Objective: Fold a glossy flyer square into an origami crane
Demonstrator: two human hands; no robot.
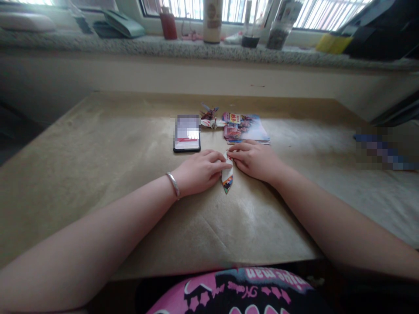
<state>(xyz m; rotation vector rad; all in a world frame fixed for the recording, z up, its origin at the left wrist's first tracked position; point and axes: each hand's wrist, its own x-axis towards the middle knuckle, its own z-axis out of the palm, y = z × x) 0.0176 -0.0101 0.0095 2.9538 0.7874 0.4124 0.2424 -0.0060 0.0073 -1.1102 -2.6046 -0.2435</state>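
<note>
A small folded piece of printed paper (227, 179) lies on the brown table (98, 152), its pointed tip toward me. My left hand (199, 171), with a silver bracelet on the wrist, presses its fingertips on the paper's upper left edge. My right hand (253, 159) pinches the paper's top from the right. Both hands have their fingers curled and pressed together on the fold.
A phone (187, 133) lies just beyond my left hand. A folded paper crane (209, 117) and a stack of colourful printed sheets (245, 127) lie behind my right hand. Bottles and jars stand on the stone windowsill (196, 48) at the back.
</note>
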